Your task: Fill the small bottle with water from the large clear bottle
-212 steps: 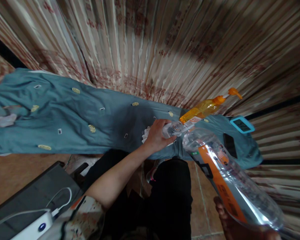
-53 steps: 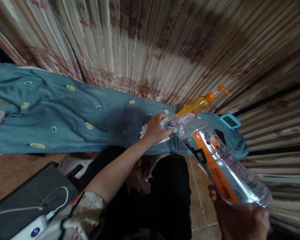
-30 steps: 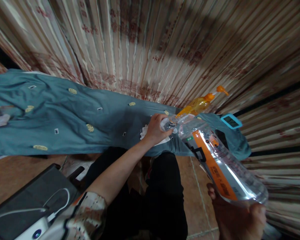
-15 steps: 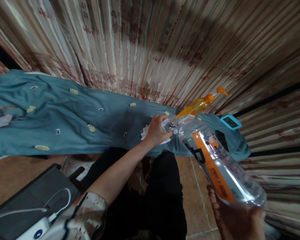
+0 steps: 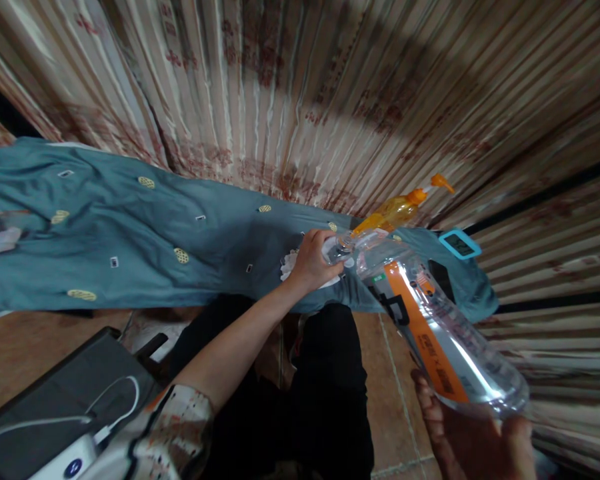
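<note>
A large clear plastic bottle (image 5: 430, 333) with an orange and silver label is tilted, its neck toward the upper left. My right hand (image 5: 475, 433) is wrapped under its base end. Closed around a small clear container (image 5: 337, 249) at the bottle's mouth is my left hand (image 5: 315, 260). Whether the two touch is hard to see. Behind them leans an amber pump bottle (image 5: 393, 212) with an orange pump head. A white scalloped item (image 5: 289, 265) lies on the teal cloth, partly under my left hand.
The teal patterned cloth (image 5: 220, 233) covers a long surface before a pleated curtain (image 5: 290, 100). At its right end are a blue-framed digital clock (image 5: 460, 245) and a dark flat object (image 5: 441, 280). A dark box (image 5: 65, 393) with white cables stands lower left.
Both hands and the large bottle hold nearly the same position. The view has shifted very slightly.
</note>
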Demonstrator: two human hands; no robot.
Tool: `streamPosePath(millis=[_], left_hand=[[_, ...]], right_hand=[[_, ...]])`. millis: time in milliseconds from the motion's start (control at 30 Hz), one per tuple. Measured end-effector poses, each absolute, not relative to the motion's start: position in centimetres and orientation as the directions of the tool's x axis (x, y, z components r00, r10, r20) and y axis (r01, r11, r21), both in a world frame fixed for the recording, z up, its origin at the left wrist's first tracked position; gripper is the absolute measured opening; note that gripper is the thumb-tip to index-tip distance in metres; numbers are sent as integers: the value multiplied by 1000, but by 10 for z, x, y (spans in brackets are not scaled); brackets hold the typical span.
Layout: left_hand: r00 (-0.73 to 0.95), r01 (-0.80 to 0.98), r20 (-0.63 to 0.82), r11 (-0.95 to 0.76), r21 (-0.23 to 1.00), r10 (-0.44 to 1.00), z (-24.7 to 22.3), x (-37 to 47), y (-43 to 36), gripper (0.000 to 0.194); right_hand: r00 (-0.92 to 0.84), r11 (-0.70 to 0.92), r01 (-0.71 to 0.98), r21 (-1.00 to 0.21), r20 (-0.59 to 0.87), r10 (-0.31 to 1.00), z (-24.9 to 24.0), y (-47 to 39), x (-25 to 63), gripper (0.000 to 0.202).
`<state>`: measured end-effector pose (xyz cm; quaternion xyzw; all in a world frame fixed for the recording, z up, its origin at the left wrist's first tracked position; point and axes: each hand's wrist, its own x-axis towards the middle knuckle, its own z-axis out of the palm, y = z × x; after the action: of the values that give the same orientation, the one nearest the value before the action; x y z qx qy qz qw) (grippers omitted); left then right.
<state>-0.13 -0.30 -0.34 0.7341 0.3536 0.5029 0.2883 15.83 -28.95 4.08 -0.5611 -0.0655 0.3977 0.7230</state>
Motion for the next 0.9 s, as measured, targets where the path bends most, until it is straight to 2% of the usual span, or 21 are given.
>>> streamPosePath(millis=[167, 400, 533, 667, 767, 900], left_hand=[[245, 230, 524, -574, 786, 816, -4, -1, -2, 47], [248, 229, 528, -579, 783, 812, -3, -1, -2, 45], [250, 239, 521, -574, 784, 816, -4, -1, -1, 45], [255, 239, 523, -577, 781, 813, -4, -1, -1, 47], [254, 234, 521, -574, 784, 815, -3, -1, -1, 46], [252, 226, 523, -575, 786, 814, -2, -1, -1, 45]], right_hand=[[685, 49, -530, -847, -393, 613, 40, -290, 162, 116], [719, 87, -436, -896, -289, 632, 45, -282, 149, 97], [651, 59, -477, -877, -308, 694, 36, -288, 162, 111], [650, 55, -454, -889, -288, 704, 32, -291, 164, 107], [654, 38, -449, -893, -300, 694, 39, -286, 151, 112], [719, 55, -365, -930, -244, 651, 55, -273, 123, 97]])
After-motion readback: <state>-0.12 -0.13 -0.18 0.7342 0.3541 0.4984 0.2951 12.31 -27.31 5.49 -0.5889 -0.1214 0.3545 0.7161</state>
